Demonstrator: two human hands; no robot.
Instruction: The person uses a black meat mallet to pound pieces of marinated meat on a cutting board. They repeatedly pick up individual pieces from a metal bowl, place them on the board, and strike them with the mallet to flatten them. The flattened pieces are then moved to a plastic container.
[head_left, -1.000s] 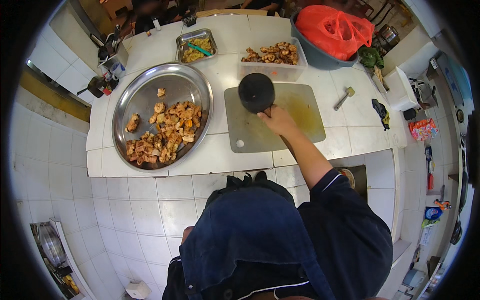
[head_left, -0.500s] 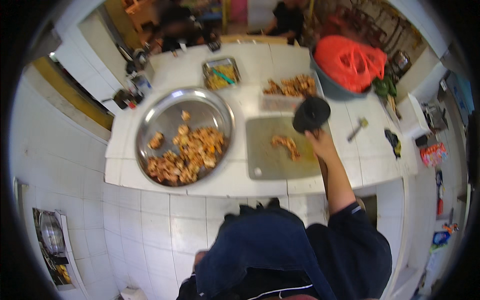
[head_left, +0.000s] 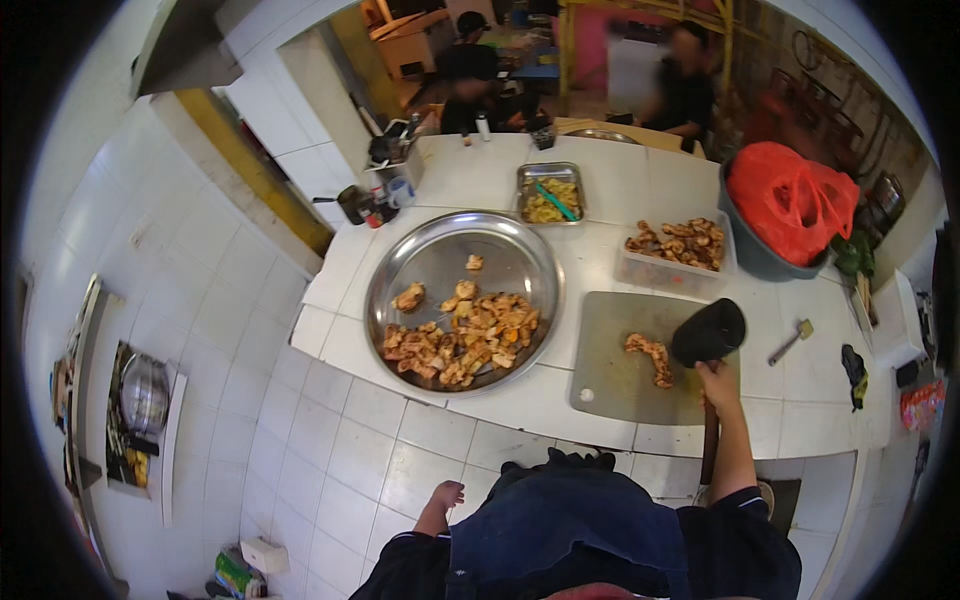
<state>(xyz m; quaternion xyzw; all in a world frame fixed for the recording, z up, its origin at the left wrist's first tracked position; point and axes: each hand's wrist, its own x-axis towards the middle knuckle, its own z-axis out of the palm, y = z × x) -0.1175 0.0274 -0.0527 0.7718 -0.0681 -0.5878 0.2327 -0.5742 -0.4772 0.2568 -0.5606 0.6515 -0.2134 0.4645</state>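
Note:
My right hand (head_left: 718, 385) is closed around the brown handle of a mallet with a thick black head (head_left: 708, 332). The head is over the right part of a grey-green cutting board (head_left: 610, 325). Just left of it, a curved piece of browned meat (head_left: 652, 360) lies on the board. My left hand (head_left: 448, 494) is low in front of the counter, apart from everything, fingers loosely bent with nothing visible in them. Left of the board, a large round steel tray (head_left: 420, 260) holds many browned meat chunks (head_left: 480, 335).
Behind the board are a clear plastic box (head_left: 660, 272) of browned meat and a grey tub (head_left: 745, 235) with a red plastic bag (head_left: 795, 200). A small steel tray (head_left: 525, 180) holds yellowish food and a teal utensil. A brush (head_left: 790, 342) lies right. People sit beyond the counter.
The view has shifted, so the counter appears farther right and lower. My right hand has brought the mallet from near the plastic box back toward the meat. My left hand has come into fuller view.

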